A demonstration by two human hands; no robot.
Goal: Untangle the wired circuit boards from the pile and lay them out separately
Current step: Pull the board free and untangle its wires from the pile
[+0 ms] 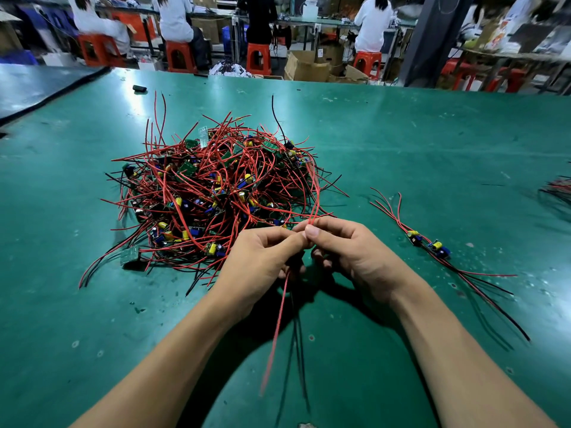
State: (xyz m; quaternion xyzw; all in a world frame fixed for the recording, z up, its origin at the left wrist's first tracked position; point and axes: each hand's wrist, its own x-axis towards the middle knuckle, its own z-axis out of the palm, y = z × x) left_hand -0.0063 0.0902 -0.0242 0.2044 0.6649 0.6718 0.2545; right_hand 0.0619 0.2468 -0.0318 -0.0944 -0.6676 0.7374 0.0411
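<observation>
Both left hand [261, 257] and right hand [349, 248] pinch red wires [278, 322]; pile [210, 193] just beyond.

Both forearms reach in from the near edge, converging mid-scene. The left hand [262, 257] and right hand [349, 251] meet at the fingertips, each grip a thumb-forefinger pinch on red wires [314, 205]; lower fingers curled, probably free.

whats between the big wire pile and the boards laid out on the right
Just bare green table mat. In the head view there is a gap between the pile and the laid-out boards, with only loose wire tips reaching toward it from each side.
</observation>
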